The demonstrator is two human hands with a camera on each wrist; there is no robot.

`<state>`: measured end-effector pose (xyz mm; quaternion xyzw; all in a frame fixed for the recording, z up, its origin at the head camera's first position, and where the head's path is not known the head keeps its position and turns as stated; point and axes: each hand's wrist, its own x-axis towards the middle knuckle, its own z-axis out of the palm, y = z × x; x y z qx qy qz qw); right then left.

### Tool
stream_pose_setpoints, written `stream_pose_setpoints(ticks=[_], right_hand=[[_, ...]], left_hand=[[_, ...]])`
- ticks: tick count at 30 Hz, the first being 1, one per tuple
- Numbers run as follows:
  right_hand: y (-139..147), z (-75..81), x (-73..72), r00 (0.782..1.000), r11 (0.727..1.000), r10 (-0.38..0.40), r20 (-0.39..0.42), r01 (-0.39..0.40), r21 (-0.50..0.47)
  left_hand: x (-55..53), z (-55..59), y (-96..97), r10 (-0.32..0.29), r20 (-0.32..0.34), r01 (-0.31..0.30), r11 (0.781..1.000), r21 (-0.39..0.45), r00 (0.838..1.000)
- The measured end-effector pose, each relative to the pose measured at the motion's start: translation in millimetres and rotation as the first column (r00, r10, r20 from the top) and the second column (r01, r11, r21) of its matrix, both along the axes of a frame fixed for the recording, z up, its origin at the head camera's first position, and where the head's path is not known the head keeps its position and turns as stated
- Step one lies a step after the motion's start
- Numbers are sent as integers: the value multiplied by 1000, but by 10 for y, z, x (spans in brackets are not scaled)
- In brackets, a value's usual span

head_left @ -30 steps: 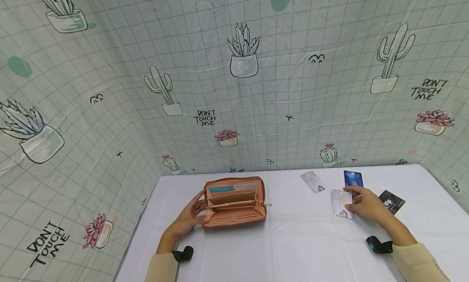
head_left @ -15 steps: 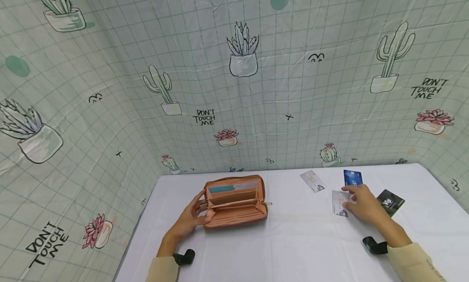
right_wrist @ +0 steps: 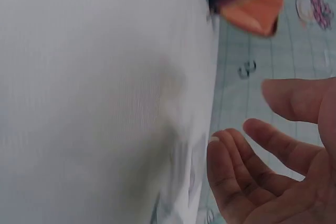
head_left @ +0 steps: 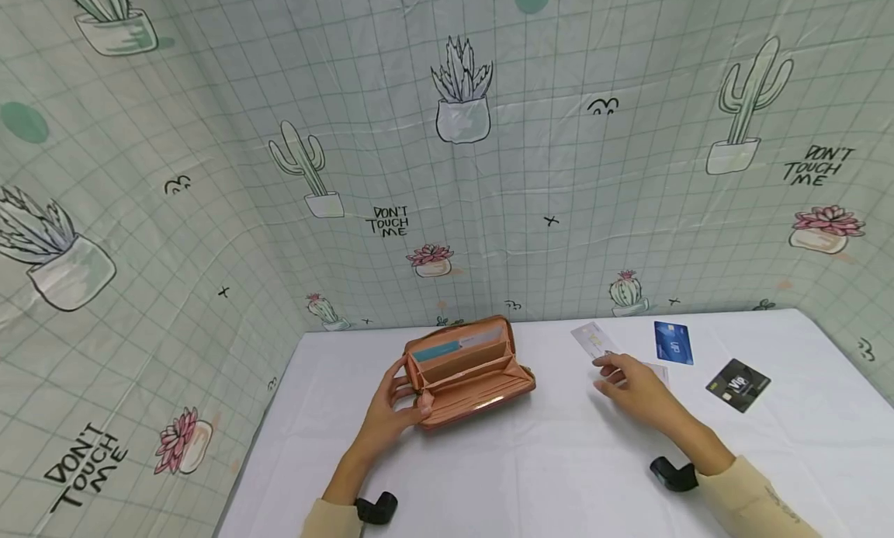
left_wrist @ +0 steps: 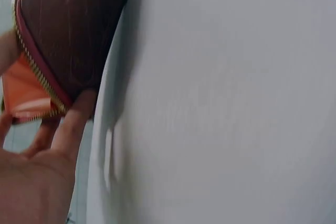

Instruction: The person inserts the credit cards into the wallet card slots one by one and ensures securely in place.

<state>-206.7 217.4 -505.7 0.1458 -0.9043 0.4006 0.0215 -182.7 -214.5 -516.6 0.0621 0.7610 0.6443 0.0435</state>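
My left hand (head_left: 386,408) grips the left end of an orange-brown zip-around wallet (head_left: 482,397), which lies spread open on the table. In the left wrist view the wallet's dark outside (left_wrist: 68,35) and gold zip show, with fingers (left_wrist: 73,124) around its edge. Inside its back slots sit a teal card (head_left: 436,352) and a pale card (head_left: 482,338). My right hand (head_left: 635,390) hovers over the table right of the wallet, nothing visible between thumb and bent fingers in the right wrist view. It is nearest a silver card (head_left: 590,336); another silver card (head_left: 660,373) is mostly hidden behind it.
Farther right lie a blue card (head_left: 673,342) and a black VIP card (head_left: 738,384). A white cloth covers the table (head_left: 517,476). A cactus-print curtain (head_left: 552,173) rises behind the table and along its sides.
My right hand has left the nearer silver card and moved left toward the other one. My left hand has shifted the wallet right and tilted it, its right end turned away from me.
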Motion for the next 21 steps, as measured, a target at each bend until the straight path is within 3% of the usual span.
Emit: stream_pose_setpoints(ticks=[5, 9, 13, 21], right_hand=[[-241, -21, 8, 996, 993, 65, 65, -58, -104], [-397, -24, 11, 980, 957, 122, 160, -73, -281], [-532, -23, -3, 962, 912, 133, 239, -24, -410], [-686, -27, -50, 936, 864, 81, 342, 105, -493]], left_hand=[[47, 5, 178, 23, -48, -25, 999, -34, 999], [89, -9, 280, 11, -68, -15, 998, -56, 998], [126, -29, 353, 2, -78, -7, 998, -63, 997], [219, -7, 437, -68, -114, 51, 987, -152, 991]])
